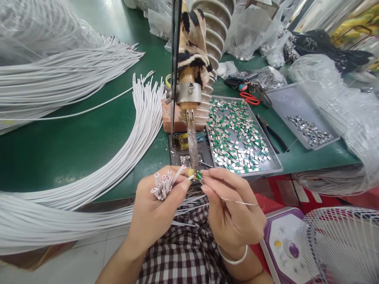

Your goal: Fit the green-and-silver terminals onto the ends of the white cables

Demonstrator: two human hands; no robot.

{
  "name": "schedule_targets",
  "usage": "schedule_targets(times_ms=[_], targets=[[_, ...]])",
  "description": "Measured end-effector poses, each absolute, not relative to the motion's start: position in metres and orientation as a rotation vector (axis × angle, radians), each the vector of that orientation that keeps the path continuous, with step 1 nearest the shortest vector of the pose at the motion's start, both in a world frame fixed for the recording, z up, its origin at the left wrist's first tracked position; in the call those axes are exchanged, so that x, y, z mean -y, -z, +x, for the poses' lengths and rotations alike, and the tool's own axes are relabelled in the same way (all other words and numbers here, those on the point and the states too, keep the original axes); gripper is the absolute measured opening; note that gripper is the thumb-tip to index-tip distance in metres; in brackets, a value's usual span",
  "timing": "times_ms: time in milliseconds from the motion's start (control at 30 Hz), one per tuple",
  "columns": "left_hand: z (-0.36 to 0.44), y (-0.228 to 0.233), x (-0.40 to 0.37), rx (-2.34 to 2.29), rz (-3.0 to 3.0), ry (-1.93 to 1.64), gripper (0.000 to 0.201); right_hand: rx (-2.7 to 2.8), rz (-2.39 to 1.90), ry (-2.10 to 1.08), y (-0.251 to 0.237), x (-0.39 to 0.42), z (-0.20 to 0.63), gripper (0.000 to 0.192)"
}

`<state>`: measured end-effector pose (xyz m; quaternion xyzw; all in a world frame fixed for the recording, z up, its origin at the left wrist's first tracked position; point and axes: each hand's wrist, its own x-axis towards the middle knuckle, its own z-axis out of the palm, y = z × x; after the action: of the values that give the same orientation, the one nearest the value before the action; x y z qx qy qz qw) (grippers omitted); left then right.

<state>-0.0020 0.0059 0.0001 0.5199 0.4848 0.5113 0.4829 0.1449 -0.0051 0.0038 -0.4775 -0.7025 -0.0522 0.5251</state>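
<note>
While the left hand (156, 215) is clutching white cables (164, 183), the right hand (235, 207) is pinching silvery wire (244, 203), seemingly soldering a green board (199, 174), needing steadiness.

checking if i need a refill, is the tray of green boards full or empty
The tray is partly full: loose green boards cover much of its floor, but bare patches show between them.

The green table (74, 152) bore white cables (74, 81) at upper left — and, right of centre, a shallow tray (272, 170) beside black-handled pliers (277, 138).
</note>
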Motion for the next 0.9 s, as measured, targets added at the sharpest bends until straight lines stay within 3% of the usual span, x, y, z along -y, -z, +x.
schedule_targets(times_ms=[467,633,900], targets=[[-0.006,0.007,-0.001,-1.142,1.255,-1.234,0.022,1.624,-1.031,-0.237,-0.002,0.008,0.149,0.016],[-0.006,0.001,-0.007,-1.128,1.456,-1.158,0.017,1.594,-1.266,-0.419,-0.002,0.004,0.151,0.017],[-0.006,-0.001,-0.014,-1.069,1.402,-1.042,0.019,1.595,-1.306,-0.416,-0.006,-0.002,0.148,0.017]])
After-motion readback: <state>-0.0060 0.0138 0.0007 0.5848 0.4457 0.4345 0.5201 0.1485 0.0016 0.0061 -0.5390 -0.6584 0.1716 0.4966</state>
